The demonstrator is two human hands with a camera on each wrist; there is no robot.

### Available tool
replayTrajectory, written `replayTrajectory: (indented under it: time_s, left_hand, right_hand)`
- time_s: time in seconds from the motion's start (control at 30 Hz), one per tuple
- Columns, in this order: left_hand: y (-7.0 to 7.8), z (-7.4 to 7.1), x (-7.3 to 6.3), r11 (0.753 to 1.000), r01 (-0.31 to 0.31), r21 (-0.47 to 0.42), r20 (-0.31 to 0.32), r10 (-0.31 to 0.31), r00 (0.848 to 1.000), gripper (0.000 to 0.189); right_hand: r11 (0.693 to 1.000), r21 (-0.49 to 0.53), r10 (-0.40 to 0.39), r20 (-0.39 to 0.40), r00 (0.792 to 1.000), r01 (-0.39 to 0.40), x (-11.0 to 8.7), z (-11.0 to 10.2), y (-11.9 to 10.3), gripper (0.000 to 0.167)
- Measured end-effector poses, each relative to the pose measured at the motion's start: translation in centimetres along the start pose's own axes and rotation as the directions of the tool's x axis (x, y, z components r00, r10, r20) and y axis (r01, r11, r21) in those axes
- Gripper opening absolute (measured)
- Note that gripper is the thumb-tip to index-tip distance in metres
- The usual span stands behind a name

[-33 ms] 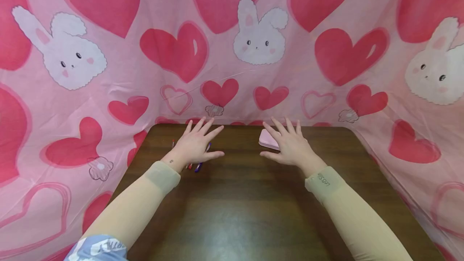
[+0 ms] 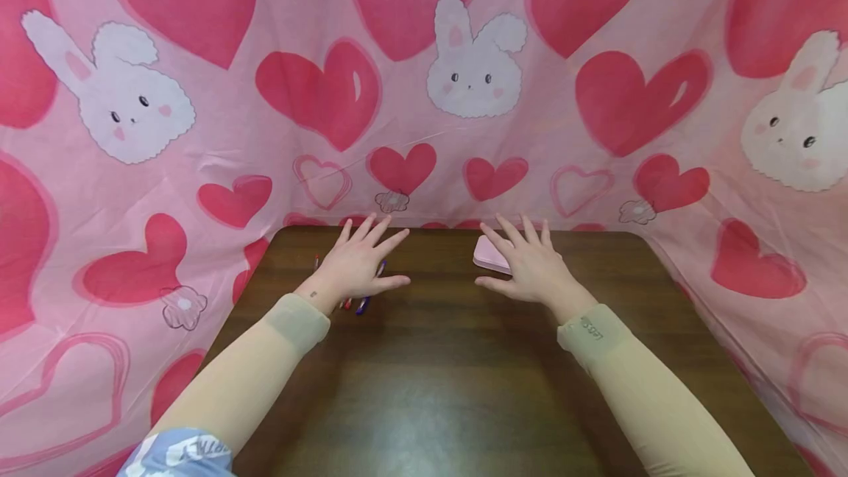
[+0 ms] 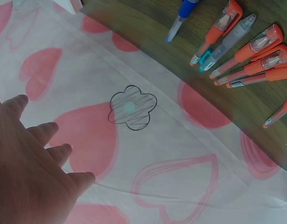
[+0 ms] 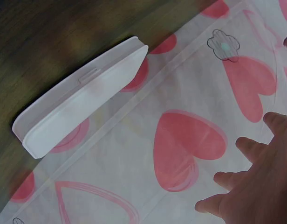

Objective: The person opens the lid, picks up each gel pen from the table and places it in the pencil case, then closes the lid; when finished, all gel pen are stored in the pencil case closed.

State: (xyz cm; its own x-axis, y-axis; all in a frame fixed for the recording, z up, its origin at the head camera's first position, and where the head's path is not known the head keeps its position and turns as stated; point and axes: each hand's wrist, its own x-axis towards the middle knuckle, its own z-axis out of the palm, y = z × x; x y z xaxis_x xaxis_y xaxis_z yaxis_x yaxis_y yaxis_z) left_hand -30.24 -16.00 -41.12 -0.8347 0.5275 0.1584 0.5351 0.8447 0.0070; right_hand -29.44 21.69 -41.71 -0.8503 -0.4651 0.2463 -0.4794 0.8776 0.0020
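Both hands reach out over the far part of the table with fingers straight and spread. My left hand point(image 2: 354, 267) hovers above a group of pens and holds nothing. The left wrist view shows several orange-capped gel pens point(image 3: 246, 52), a clear grey pen point(image 3: 231, 41) with a teal part, and a blue pen point(image 3: 182, 16) lying apart from them. Near the pink case point(image 2: 488, 255), my right hand point(image 2: 535, 267) is also without anything in it, and its fingers overlap the case's right side. Seen from the right wrist, the case point(image 4: 85, 105) is closed, with a small front latch.
The dark wooden table point(image 2: 424, 389) has rounded far corners. A pink cloth point(image 2: 411, 124) with hearts and rabbit faces hangs behind it and along both sides, close against the table's edges.
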Motion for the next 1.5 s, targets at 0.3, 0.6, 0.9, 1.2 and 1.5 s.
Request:
replayTrajectory:
  time_s: [0.3, 0.6, 0.9, 1.2, 1.5]
  left_hand:
    - [0.2, 0.1, 1.5, 1.0, -0.012, -0.015, -0.006, 0.012, 1.0, 0.095]
    - [1.9, 0.7, 4.9, 0.998, -0.044, -0.045, -0.017, 0.043, 0.999, 0.103]
    - [4.8, 3.2, 10.3, 0.991, -0.063, -0.116, 0.049, 0.069, 0.996, 0.105]
    - [6.8, 6.4, 14.8, 0.981, -0.083, -0.176, 0.136, 0.108, 0.985, 0.108]
    - [10.6, 11.5, 17.8, 0.97, -0.076, -0.232, 0.249, 0.134, 0.959, 0.104]
  right_hand:
    - [1.0, 0.011, 0.011, -0.01, 1.0, -0.011, 0.4, -0.4, 0.8, 0.108]
    - [0.995, 0.062, 0.076, 0.001, 0.997, -0.076, 0.2, 0.4, 4.0, 0.108]
    - [0.954, 0.175, 0.234, 0.073, 0.97, -0.243, -1.0, 3.6, 8.5, 0.108]
    - [0.891, 0.277, 0.313, 0.2, 0.928, -0.36, -2.3, 6.6, 11.2, 0.117]
    - [0.858, 0.321, 0.328, 0.258, 0.909, -0.401, -3.6, 8.9, 12.6, 0.118]
